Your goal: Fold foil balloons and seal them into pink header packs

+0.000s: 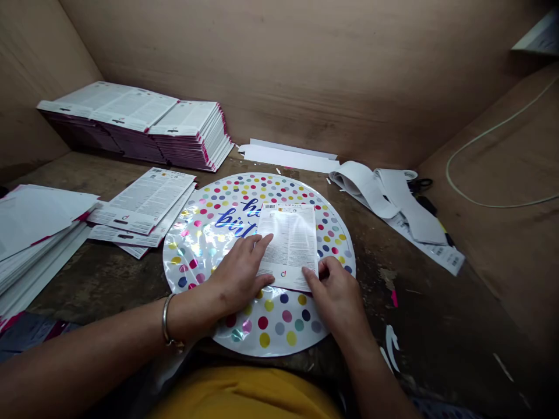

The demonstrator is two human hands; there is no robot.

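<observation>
A white printed card packet (290, 247) with fine text, a barcode and a small red logo is in front of me, above a round sheet (286, 323) covered in coloured dots. Blue lettering on the sheet is partly hidden by the packet. My left hand (238, 273) has hold of the packet's left edge, index finger and thumb on its face, other fingers tucked out of sight. At the lower right corner, my right hand (338, 291) pinches the packet between thumb and fingers.
Tall stacks of similar packets (174, 119) stand against the back wall. Loose packets (140, 201) lie left of the sheet, beside another pile (39, 233). Curled label strips (371, 186), white paper strips (290, 157) and dark-handled scissors (420, 185) lie at the back and right.
</observation>
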